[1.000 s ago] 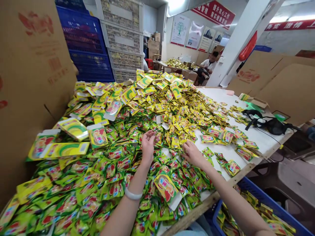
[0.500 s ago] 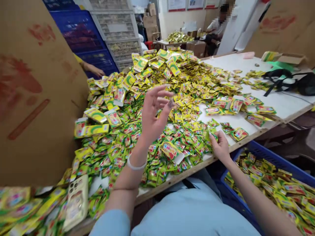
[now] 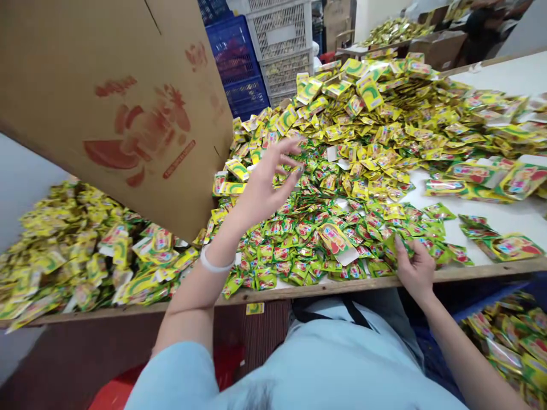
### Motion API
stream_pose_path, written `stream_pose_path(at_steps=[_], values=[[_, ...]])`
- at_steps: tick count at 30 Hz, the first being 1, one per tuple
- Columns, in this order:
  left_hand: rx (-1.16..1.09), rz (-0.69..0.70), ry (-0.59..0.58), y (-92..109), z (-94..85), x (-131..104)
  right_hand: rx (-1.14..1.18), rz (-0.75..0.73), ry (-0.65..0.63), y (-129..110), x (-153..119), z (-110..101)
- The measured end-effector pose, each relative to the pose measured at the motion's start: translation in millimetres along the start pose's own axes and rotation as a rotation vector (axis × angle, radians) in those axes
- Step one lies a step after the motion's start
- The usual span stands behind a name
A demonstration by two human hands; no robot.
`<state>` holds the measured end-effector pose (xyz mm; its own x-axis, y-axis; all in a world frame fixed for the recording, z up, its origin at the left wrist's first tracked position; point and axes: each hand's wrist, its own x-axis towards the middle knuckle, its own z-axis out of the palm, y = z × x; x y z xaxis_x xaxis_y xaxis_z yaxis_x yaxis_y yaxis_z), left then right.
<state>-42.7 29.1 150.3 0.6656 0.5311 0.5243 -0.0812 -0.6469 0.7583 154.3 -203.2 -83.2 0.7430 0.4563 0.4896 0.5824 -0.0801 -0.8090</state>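
Observation:
My left hand (image 3: 265, 191) is raised over the pile, its fingers curved and apart with nothing in them; a white band circles the wrist. Near the table's front edge, my right hand (image 3: 415, 267) pinches a small green packet (image 3: 390, 248) between thumb and fingers. Around it lie many shiny green packets (image 3: 273, 259) with red fruit pictures. Among them rests a small yellow-green carton (image 3: 335, 239) with a white end flap. Behind rises a heap of yellow packets (image 3: 380, 134) and flat cartons.
A tall cardboard box (image 3: 145, 108) with red fruit prints stands at left, with more packets (image 3: 85, 245) beyond it. Several flat cartons (image 3: 478, 171) lie at right. Below the table are a blue basket (image 3: 482, 304) of packets and something red (image 3: 123, 387). Stacked crates (image 3: 282, 62) stand behind.
The view has swung left and down, showing more of the cardboard box and the packets beyond it. My left hand has shifted slightly left over the pile. My right hand still pinches a green packet.

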Motion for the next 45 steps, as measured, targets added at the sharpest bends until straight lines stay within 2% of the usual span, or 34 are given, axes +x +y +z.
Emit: stream_pose_path(at_steps=[3, 4, 6, 8, 10, 13, 15, 16, 18, 20, 24, 30, 33, 35, 37, 39, 42, 45], values=[[0.193, -0.115, -0.173, -30, -0.5, -65, 0.027, 0.006, -0.021, 1, 0, -1], [0.295, -0.159, -0.284, -42, 2.6, -87, 0.023, 0.008, -0.028, 3, 0, -1], [0.548, -0.247, -0.432, -67, 13.1, -124, 0.02, -0.026, -0.043, 7, 1, 1], [0.699, -0.335, -0.541, -90, 27.0, -148, 0.036, -0.16, -0.078, 6, 0, 5], [0.76, -0.381, -0.578, -107, 41.5, -158, 0.06, -0.367, -0.159, -4, -6, 11], [0.783, -0.398, -0.542, -120, 60.3, -155, 0.039, -0.663, -0.382, -27, -20, 26], [0.794, -0.404, -0.52, -126, 72.0, -146, -0.01, -0.759, -0.515, -37, -24, 39], [0.798, -0.408, -0.508, -129, 78.2, -140, -0.038, -0.757, -0.54, -39, -23, 45], [0.805, -0.418, -0.471, -133, 91.7, -129, -0.102, -0.674, -0.498, -36, -14, 55], [0.811, -0.43, -0.423, -137, 105.4, -118, -0.159, -0.572, -0.394, -26, 2, 60], [0.806, -0.439, -0.369, -140, 120.2, -108, -0.191, -0.508, -0.227, -4, 24, 53], [0.752, -0.391, -0.446, -138, 100.9, -112, -0.15, -0.537, -0.111, 3, 19, 44], [0.794, -0.309, -0.407, -134, 95.6, -105, -0.131, -0.527, -0.091, -3, 21, 45], [0.814, -0.21, -0.384, -131, 99.7, -95, -0.125, -0.538, -0.082, -7, 23, 45], [0.812, -0.091, -0.419, -131, 108.8, -82, -0.114, -0.565, -0.074, -10, 25, 45], [0.812, -0.01, -0.518, -134, 119.5, -73, -0.096, -0.596, -0.078, -11, 24, 44], [0.85, -0.047, -0.678, -141, 130.1, -69, -0.05, -0.613, -0.083, -11, 22, 43], [0.876, -0.106, -0.733, -145, 127.2, -77, 0.01, -0.562, -0.058, -10, 21, 41]])
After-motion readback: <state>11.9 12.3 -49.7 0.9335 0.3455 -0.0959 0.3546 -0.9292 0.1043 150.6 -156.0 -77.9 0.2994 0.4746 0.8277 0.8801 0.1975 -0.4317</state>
